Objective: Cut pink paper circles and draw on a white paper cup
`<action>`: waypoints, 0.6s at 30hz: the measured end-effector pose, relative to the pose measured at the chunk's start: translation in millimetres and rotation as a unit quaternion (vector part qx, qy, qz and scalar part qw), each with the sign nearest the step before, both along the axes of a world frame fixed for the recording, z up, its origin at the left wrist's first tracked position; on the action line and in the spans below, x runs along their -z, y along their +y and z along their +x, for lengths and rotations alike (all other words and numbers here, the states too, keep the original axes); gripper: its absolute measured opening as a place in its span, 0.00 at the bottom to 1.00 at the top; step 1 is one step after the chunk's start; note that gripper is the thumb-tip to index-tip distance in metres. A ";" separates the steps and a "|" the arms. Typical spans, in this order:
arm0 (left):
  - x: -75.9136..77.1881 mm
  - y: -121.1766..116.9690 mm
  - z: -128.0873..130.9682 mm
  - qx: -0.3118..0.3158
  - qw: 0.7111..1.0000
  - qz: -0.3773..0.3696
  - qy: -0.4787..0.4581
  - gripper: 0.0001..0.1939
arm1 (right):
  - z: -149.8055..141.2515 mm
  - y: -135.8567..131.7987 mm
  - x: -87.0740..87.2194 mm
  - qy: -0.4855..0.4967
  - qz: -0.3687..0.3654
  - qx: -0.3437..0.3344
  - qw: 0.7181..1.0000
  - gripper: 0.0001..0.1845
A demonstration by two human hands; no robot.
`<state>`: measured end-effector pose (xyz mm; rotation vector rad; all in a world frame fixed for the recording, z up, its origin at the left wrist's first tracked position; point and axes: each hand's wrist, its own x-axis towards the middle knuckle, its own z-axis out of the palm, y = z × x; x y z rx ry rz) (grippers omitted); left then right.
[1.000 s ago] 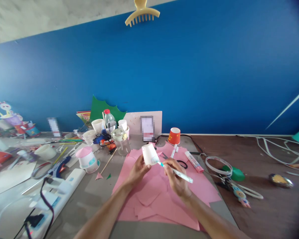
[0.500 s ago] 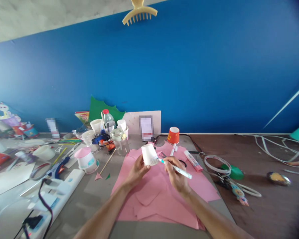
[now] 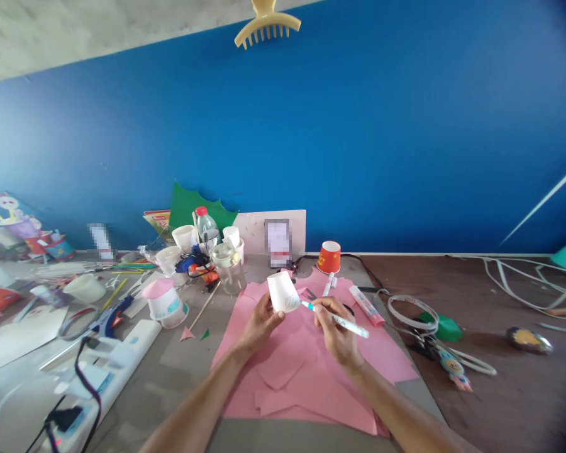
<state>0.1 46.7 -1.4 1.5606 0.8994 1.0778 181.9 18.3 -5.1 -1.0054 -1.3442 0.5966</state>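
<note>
A white paper cup (image 3: 282, 289), upside down and tilted, is held in my left hand (image 3: 259, 324), closed round its left side and lower edge. Light blue strokes mark the cup's lower right side. My right hand (image 3: 337, 330) grips a white marker pen (image 3: 349, 327), its blue end pointing left at those strokes; I cannot tell whether the tip touches the cup. Both hands are over pink paper sheets (image 3: 287, 393). A cup with a pink cone roof and blue marks (image 3: 164, 301) stands to the left.
Behind the sheets stand a red paper cup (image 3: 329, 257) and a glass jar (image 3: 228, 270). A pink-and-white tube (image 3: 368, 306) lies right of my right hand. At left are a power strip (image 3: 117, 371) and a blue glue gun (image 3: 116, 316). Cables (image 3: 504, 277) and a headband (image 3: 412, 313) lie at right.
My right hand has shifted slightly right with the marker, and the pen tip is a little farther from the cup's middle. More blue shows on the cup. My left hand stays nearly still.
</note>
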 end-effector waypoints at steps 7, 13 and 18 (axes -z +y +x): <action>-0.9 -0.6 0.2 0.008 1.000 -0.002 -0.014 0.36 | 0.7 3.3 2.4 0.037 -0.033 -0.011 0.999 0.13; -1.8 -1.0 0.3 0.010 1.000 -0.004 -0.015 0.35 | 0.0 2.7 2.2 0.019 -0.036 0.001 0.999 0.13; -2.1 -1.4 0.3 0.003 1.000 -0.005 -0.003 0.35 | 0.1 2.0 1.5 0.017 -0.039 -0.008 0.999 0.14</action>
